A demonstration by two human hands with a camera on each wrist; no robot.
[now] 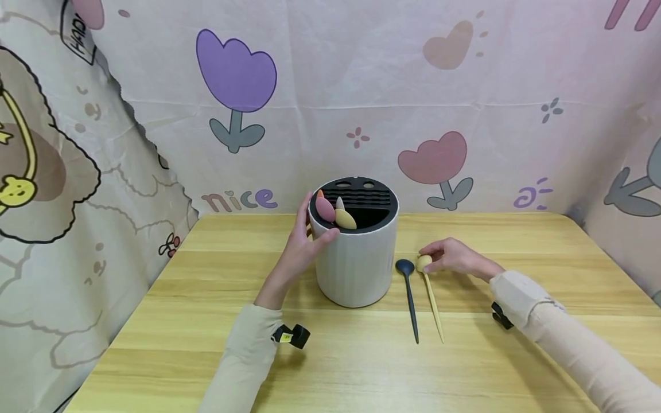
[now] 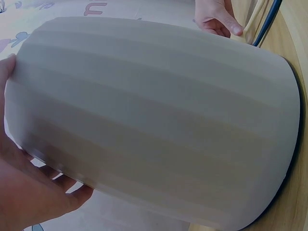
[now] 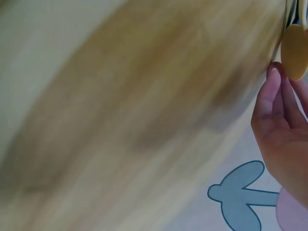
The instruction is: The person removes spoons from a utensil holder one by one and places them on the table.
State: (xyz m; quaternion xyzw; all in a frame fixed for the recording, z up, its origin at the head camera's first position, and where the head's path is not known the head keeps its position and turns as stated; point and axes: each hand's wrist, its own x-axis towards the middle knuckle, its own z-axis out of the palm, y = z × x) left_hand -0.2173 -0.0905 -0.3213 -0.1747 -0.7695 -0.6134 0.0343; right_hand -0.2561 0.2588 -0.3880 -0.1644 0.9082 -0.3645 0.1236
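On the pale wood-grain table (image 1: 165, 344), the left hand (image 1: 300, 248) curved its thumb and fingers around a white ribbed cylindrical holder (image 1: 356, 267) with a black slotted top (image 1: 356, 198), probably to steady it. Beside a dark-blue spoon (image 1: 410, 296) right of the holder, the right hand (image 1: 454, 256), nearly closed, pinched a pale-yellow spoon (image 1: 432, 299) by its oval bowl, presumably an easier hold than the thin handle.

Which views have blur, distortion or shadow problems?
Head: mostly sharp, soft shadows on the table near both sleeves; left wrist: white container fills most of the frame, dim, its outline bowed, probably lens distortion; right wrist: table badly blurred, while the right hand and yellow spoon near the right edge look crisper.
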